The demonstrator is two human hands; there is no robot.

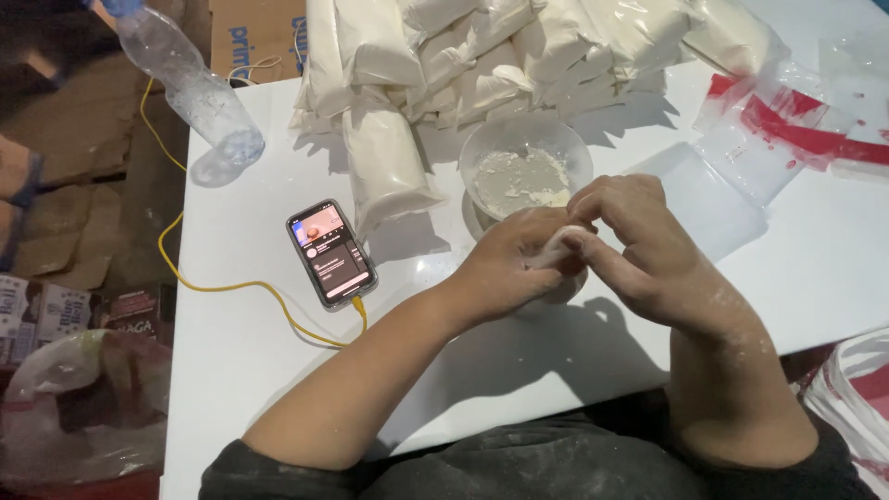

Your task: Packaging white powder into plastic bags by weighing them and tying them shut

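Note:
My left hand (514,264) and my right hand (639,245) meet above the white table (259,324), both dusted with white powder. Together they pinch a small white bag of powder (558,243), mostly hidden by the fingers. Just beyond the hands stands a clear plastic bowl (524,171) with white powder in it. A heap of filled white powder bags (482,56) lies at the back of the table.
A phone (331,252) with a lit screen lies left of my hands, on a yellow cable (231,285). A clear plastic bottle (190,83) stands at the table's far left corner. Empty zip bags with red strips (778,130) lie right. Boxes and a bag sit on the floor left.

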